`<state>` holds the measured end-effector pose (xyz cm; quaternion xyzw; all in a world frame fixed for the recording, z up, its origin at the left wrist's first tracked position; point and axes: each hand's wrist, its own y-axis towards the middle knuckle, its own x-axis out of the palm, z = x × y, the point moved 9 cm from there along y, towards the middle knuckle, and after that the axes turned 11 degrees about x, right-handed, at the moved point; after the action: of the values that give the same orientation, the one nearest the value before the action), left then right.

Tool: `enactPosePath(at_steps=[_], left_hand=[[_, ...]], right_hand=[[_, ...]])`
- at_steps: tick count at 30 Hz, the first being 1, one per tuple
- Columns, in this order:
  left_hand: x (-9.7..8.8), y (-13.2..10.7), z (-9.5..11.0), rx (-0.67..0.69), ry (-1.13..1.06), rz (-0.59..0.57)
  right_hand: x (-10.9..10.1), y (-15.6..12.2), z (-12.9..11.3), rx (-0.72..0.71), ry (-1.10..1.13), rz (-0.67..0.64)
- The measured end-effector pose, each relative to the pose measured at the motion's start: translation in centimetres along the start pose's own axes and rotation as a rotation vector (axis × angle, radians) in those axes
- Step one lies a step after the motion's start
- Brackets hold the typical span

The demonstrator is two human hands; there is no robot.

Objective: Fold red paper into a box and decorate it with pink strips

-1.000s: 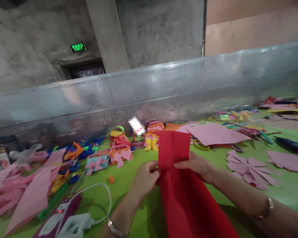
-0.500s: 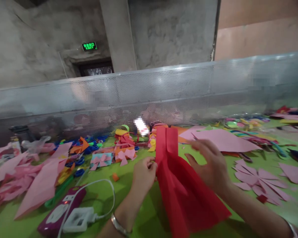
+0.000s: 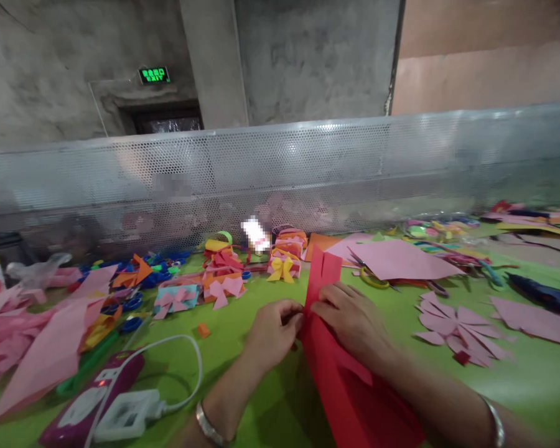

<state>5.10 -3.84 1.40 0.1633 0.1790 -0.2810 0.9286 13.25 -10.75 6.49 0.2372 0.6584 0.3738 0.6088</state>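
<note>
A long strip of red paper (image 3: 343, 389) lies folded lengthwise on the green table (image 3: 242, 348), its far end (image 3: 324, 269) standing up. My left hand (image 3: 276, 330) pinches the paper's left edge with closed fingers. My right hand (image 3: 350, 317) lies over the middle of the strip, fingers curled and pressing on the fold right beside the left hand. Both wrists wear a metal bracelet.
Finished paper bows (image 3: 224, 287) and a yellow bow (image 3: 282, 267) sit beyond my hands. Pink sheets (image 3: 401, 258) and a pink cut flower (image 3: 457, 323) lie right. A power strip with white plug (image 3: 121, 414) lies near left. A perforated metal barrier (image 3: 280, 174) runs along the table's far edge.
My right hand, lifted open off the paper half a second ago, has come back down onto the red strip. The strip's upright end has narrowed and tilted.
</note>
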Motion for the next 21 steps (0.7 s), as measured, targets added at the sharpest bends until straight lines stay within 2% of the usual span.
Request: enactPosePath(at_steps=[5,12,16,19,21], left_hand=[[-0.2,0.0,1.0,0.096,0.161,-0.013],[-0.2,-0.1,1.2,0.105,0.209,-0.021],[0.0,-0.1,0.9,0.106,0.181,-0.019],[0.2,-0.1,0.4,0.041,0.071,-0.015],[0.4,-0.4,-0.4,-0.086,-0.084,-0.007]], right_hand=[[-0.4,0.1,-0.1,0.0,0.036,0.005],[-0.8,0.1,-0.1,0.058,0.051,0.01],[-1.0,-0.2,-0.8,-0.026,0.05,0.017],[-0.8,-0.2,-0.7,-0.055,0.063,0.027],[-1.0,-0.2,-0.5,-0.067,0.094,0.061]])
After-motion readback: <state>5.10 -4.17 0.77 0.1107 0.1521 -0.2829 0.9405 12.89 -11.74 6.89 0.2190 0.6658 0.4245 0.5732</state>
